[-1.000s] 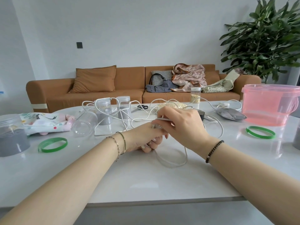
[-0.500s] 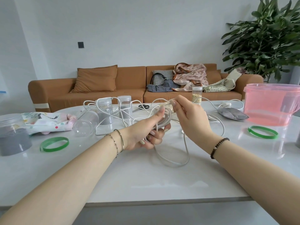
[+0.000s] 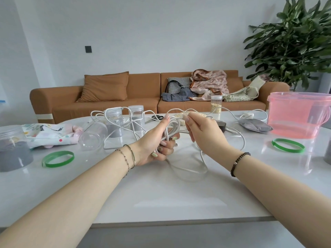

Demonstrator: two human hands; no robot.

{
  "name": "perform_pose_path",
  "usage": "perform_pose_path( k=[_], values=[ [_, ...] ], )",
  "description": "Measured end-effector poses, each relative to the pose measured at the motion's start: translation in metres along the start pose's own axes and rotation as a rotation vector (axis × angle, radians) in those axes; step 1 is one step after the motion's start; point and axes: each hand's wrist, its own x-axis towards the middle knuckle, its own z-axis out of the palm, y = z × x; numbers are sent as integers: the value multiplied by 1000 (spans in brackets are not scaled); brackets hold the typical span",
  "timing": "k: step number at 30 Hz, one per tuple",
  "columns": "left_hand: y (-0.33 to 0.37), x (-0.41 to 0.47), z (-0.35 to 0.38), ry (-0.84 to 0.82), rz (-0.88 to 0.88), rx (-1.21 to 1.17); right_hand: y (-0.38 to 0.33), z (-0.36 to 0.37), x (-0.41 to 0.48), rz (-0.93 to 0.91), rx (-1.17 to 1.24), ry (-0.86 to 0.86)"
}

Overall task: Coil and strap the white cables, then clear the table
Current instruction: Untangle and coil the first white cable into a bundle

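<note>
**A:** What has changed over the last second?

**B:** Both hands have come up off the desk (image 3: 161,199). A second ago the right hand covered the left, low over the surface. Now they sit apart, and the gathered white cable (image 3: 172,126) shows plainly between them.

**A:** What does that mean for the task?

**B:** My reading is that one more turn is being drawn out to lay onto the bundle. Coiling is under way but not finished. There is no strap on yet, and the desk is far from cleared.

**A:** Positions, nearest first.

**B:** A slack loop of the cable hangs from the hands and rests on the desk just in front of them. Above it, the left hand (image 3: 155,142) has its fingers curled round several gathered turns, with the thumb raised alongside them. The right hand (image 3: 204,135) is just beside it to the right and pinches a single strand at its fingertips, level with the top of the bundle.

**A:** And further out?

**B:** Two green bands (image 3: 53,165) lie flat on the desk, one on each side and well apart from both hands. I cannot tell whether they are the straps. Beyond the hands the cable runs on in loose loops across the far desk, round the lidded jars (image 3: 136,117). A lot of slack is still to be taken in.
</note>
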Motion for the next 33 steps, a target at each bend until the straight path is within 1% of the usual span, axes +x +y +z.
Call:
perform_pose_path(
  k=[2,5,8,14,18,22,26,30,33],
  values=[
    [-1,0,0,-20,-24,-6,0,0,1,4,17,1],
    [-4,-2,5,-96,-82,0,2,-1,0,12,14,12],
    [-6,-1,5,-125,-104,14,2,-1,0,15,10,4],
    [-3,-4,5,-172,-132,17,0,-1,-1,33,10,-70],
    [0,-2,4,-82,-90,-1,0,-1,-1,33,1,-63],
    [3,-1,-1,87,-7,-42,-3,-2,-3,39,-82,-63],
    [2,1,-4,218,31,3,-5,-1,-4,14,-64,-39],
    [-1,5,-3,276,99,5,-8,-2,-6,4,51,-94],
    [-3,10,-2,294,159,-64,-9,-2,-6,21,80,-140]
  ],
)
